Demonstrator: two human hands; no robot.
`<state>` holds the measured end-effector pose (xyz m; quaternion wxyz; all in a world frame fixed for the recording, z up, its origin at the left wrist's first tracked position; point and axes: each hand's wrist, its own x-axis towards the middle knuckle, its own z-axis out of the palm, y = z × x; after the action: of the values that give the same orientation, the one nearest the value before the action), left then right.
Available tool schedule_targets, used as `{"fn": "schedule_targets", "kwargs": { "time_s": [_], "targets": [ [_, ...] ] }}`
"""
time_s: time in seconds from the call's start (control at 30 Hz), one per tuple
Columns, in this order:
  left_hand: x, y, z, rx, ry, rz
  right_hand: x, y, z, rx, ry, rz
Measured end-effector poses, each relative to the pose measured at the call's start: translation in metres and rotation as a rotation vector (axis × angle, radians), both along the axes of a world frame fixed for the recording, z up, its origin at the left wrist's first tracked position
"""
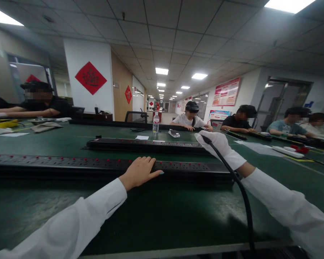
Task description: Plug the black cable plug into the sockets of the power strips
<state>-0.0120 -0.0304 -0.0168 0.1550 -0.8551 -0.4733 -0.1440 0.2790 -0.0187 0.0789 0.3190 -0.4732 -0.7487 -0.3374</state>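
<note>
My left hand (139, 172) is bare and rests on the near long black power strip (70, 166), fingers curled over its front edge. My right hand (217, 144) wears a white glove and is raised above the strip's right end, closed around the end of a thick black cable (243, 201). The cable runs down past my right sleeve to the table's front edge. A second long black power strip (140, 144) lies parallel just behind the first, on the green table (162, 216).
A water bottle (156, 123), a small white device (174, 133) and a paper slip (142, 137) lie farther back. Several people sit round the table's far and side edges with their own strips. A white strip (287, 151) lies at the right.
</note>
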Motion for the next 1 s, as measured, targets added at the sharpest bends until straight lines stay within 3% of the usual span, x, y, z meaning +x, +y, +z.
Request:
{"fn": "schedule_targets", "kwargs": {
  "time_s": [0.2,0.3,0.47,0.63,0.9,1.0],
  "targets": [
    [-0.001,0.001,-0.001,-0.014,0.004,0.009,-0.007,-0.013,-0.067,-0.283,0.007,0.121],
    [0.0,0.001,0.0,-0.01,0.017,0.018,-0.006,-0.017,-0.076,-0.36,0.051,0.145],
    [0.0,0.001,0.001,-0.017,0.012,0.021,-0.002,-0.014,-0.067,-0.418,0.045,0.165],
    [-0.001,0.002,0.0,-0.028,0.011,0.016,0.0,-0.006,-0.06,-0.289,-0.076,0.031],
    [-0.001,0.001,0.0,-0.029,-0.001,0.014,0.004,0.0,0.0,-0.107,-0.135,-0.011],
    [-0.001,0.0,0.001,-0.035,-0.006,0.013,0.004,0.001,0.001,-0.087,-0.1,0.003]
  ]
}}
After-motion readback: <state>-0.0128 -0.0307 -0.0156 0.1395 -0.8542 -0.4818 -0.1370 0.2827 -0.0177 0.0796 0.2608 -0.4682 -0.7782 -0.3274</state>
